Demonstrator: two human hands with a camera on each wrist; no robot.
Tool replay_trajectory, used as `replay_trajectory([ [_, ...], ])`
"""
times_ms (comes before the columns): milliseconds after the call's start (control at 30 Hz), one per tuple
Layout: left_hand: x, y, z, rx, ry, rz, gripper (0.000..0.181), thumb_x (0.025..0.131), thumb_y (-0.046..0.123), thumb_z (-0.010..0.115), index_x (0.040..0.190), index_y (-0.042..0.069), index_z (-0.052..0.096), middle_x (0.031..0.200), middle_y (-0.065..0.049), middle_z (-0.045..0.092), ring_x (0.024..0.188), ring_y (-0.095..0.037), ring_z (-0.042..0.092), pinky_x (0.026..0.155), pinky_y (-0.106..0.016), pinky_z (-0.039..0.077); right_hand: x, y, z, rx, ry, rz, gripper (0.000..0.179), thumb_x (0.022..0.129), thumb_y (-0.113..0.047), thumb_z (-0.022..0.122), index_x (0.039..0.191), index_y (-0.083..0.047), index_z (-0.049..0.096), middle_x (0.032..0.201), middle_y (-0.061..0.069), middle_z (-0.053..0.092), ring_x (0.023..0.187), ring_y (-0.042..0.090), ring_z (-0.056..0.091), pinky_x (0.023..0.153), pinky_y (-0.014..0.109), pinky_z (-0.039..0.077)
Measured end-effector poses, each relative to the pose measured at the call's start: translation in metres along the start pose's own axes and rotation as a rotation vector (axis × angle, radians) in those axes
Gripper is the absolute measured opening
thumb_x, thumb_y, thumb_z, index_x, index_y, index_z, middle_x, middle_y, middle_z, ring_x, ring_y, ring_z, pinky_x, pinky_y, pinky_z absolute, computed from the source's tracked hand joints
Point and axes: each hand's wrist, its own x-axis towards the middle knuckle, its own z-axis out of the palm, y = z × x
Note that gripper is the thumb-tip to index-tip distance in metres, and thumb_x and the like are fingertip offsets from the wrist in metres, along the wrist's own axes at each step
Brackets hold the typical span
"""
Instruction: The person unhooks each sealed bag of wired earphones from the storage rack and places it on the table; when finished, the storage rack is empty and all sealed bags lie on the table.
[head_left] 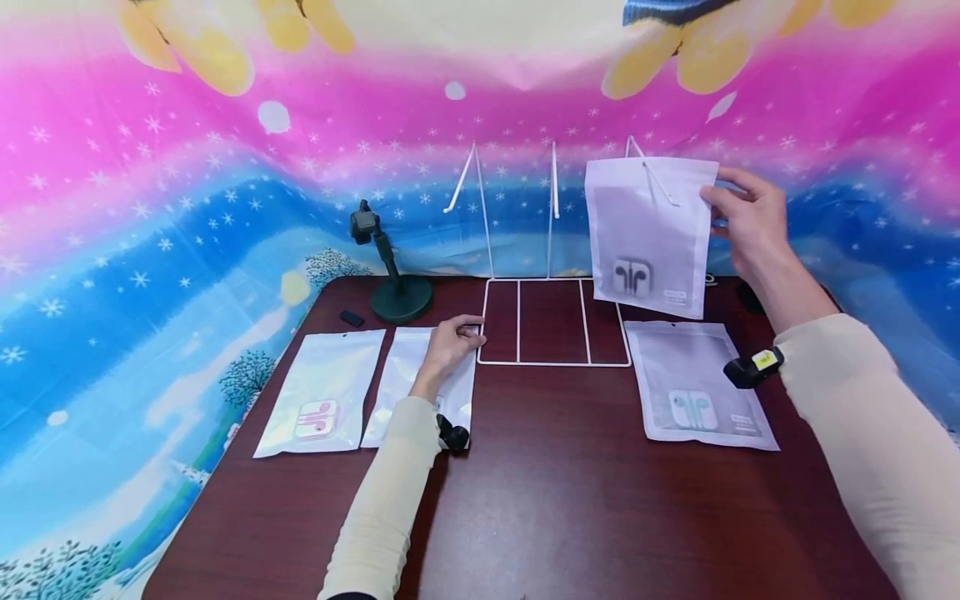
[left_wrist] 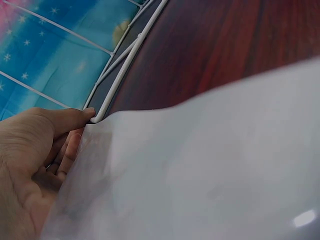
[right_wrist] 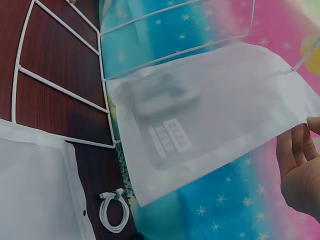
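A white wire display rack [head_left: 555,363] stands on the table with three upright hooks. From its right hook hangs a pouch [head_left: 652,229] with black earphones in a clear case inside, the hook's tip showing in front. My right hand [head_left: 753,218] pinches this pouch by its upper right edge; in the right wrist view the pouch [right_wrist: 220,110] slants across the rack. My left hand [head_left: 448,354] holds the rack's left base wire, thumb on top at the corner in the left wrist view. Under that hand lies another pouch [head_left: 401,367], partly covered by the wrist.
A pouch with pink earphones [head_left: 318,392] lies far left, one with green earphones [head_left: 693,379] at right. Behind the left pouches are a dark stand [head_left: 401,298] and a small black object [head_left: 351,318]. A coiled white cable [right_wrist: 114,212] lies behind the right pouch.
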Motion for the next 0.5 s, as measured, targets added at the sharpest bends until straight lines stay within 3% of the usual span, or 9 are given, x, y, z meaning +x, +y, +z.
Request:
replay_trajectory([
  [500, -0.001, 0.001, 0.0, 0.006, -0.003, -0.005, 0.036, 0.097, 0.014, 0.075, 0.133, 0.015, 0.071, 0.098, -0.008, 0.066, 0.091, -0.023, 0.06, 0.09, -0.036, 0.052, -0.028, -0.006, -0.023, 0.072, -0.105, -0.034, 0.037, 0.087, -0.011, 0.085, 0.123, -0.012, 0.078, 0.097, 0.001, 0.078, 0.074, 0.016, 0.072, 0.059, 0.028, 0.057],
])
